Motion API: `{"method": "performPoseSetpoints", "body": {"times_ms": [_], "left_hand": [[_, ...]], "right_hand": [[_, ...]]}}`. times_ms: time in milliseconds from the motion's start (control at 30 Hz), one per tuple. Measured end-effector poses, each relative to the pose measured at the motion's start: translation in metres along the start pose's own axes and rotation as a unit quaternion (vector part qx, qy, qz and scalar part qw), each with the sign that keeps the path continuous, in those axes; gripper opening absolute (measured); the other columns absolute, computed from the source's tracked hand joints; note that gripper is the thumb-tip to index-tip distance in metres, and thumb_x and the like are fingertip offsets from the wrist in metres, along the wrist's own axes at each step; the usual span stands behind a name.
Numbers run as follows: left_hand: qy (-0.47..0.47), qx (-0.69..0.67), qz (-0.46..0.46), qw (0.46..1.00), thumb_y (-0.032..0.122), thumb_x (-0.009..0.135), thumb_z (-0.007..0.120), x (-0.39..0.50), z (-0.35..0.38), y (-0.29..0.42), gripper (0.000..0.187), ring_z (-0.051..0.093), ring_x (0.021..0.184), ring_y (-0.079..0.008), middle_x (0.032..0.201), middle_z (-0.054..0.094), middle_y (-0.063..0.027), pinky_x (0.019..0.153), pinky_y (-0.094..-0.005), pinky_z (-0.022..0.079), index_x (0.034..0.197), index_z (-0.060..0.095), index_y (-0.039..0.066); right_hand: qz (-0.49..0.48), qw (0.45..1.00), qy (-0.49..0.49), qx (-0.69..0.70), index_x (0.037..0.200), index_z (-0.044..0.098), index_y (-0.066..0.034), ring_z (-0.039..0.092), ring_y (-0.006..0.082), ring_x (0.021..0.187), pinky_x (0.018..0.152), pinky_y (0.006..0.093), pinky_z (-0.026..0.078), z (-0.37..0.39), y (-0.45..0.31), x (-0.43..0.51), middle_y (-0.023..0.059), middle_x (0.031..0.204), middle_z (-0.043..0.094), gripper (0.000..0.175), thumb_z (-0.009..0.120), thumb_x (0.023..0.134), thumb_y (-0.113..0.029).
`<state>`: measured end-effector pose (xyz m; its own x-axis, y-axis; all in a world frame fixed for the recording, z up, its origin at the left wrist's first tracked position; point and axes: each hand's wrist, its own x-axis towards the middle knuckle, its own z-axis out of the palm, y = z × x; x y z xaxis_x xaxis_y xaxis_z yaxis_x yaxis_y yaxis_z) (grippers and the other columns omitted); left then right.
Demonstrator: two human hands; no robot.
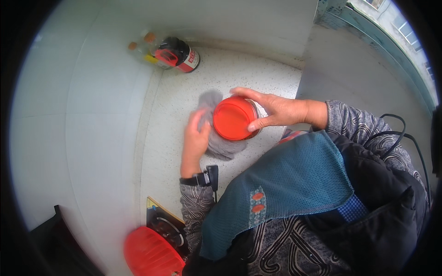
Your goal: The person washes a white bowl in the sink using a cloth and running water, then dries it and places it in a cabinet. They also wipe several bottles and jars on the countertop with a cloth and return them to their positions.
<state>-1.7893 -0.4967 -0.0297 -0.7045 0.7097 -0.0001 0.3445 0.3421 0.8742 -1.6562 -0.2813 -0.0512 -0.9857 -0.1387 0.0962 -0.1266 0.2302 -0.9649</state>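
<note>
A jar with a red lid stands or is held over a speckled white countertop; its clear side shows only at the right. My right hand grips it from the right, fingers at the far side and thumb near the lid's edge. Beside the jar, on its left, my left hand is blurred, with thumb and fingers apart. A grey cloth lies bunched under and around the jar. Whether my left fingertips touch the cloth is unclear.
Bottles with orange caps and a dark bottle with a red handle stand in the far left corner by the wall. A red plastic basket and a black cooktop are at the lower left. A cable hangs by my right sleeve.
</note>
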Motion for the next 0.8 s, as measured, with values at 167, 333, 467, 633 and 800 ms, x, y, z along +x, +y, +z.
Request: {"method": "performPoseSetpoints", "body": {"times_ms": [167,333,467,633,800], "left_hand": [[0.223,-0.181,-0.111,0.951,0.003,0.088,0.049,-0.031,-0.012,0.009,0.026,0.054,0.098,-0.0159,0.108,0.057,-0.0068,0.087,-0.0284,0.042,0.114,0.055,0.002],[0.249,-0.156,0.048,0.954,0.003,0.088,0.047,-0.025,-0.028,0.049,0.027,0.053,0.100,-0.0146,0.107,0.056,-0.0051,0.088,-0.0288,0.042,0.114,0.056,0.002],[0.158,-0.046,0.091,0.982,0.004,0.085,0.050,-0.015,-0.014,0.072,0.027,0.052,0.104,-0.0168,0.109,0.057,-0.0074,0.093,-0.0290,0.038,0.110,0.060,0.002],[-0.144,0.169,0.211,0.952,0.013,0.080,0.061,0.019,0.014,0.065,0.026,0.047,0.118,-0.0318,0.113,0.059,-0.0190,0.102,-0.0384,0.034,0.105,0.066,0.006],[-0.099,0.126,0.137,0.977,0.018,0.083,0.063,0.037,0.018,0.039,0.023,0.057,0.095,-0.0295,0.095,0.061,-0.0140,0.087,-0.0352,0.044,0.099,0.064,0.002]], "right_hand": [[-0.089,0.988,0.059,-0.114,0.138,0.036,-0.0181,0.035,0.0400,0.129,0.103,0.0479,0.037,0.006,0.007,-0.001,0.0243,0.139,0.033,0.070,0.067,0.080,-0.043],[-0.214,0.902,0.070,-0.368,0.123,0.056,-0.0192,0.036,0.0411,0.127,0.101,0.0472,0.039,0.017,-0.002,-0.002,0.0225,0.139,0.033,0.047,0.068,0.079,-0.030],[-0.225,0.909,0.120,-0.329,0.115,0.061,-0.0161,0.048,0.0391,0.116,0.091,0.0428,0.047,0.019,-0.007,-0.005,0.0211,0.133,0.041,0.040,0.069,0.078,-0.026],[-0.132,0.976,0.119,-0.128,0.115,0.062,-0.0136,0.053,0.0364,0.111,0.094,0.0420,0.046,0.022,-0.003,-0.014,0.0232,0.124,0.049,0.038,0.069,0.080,-0.026],[-0.001,0.983,0.051,-0.174,0.115,0.062,-0.0178,0.056,0.0367,0.107,0.090,0.0405,0.048,0.023,0.000,-0.017,0.0234,0.122,0.051,0.036,0.066,0.081,-0.030]]}}
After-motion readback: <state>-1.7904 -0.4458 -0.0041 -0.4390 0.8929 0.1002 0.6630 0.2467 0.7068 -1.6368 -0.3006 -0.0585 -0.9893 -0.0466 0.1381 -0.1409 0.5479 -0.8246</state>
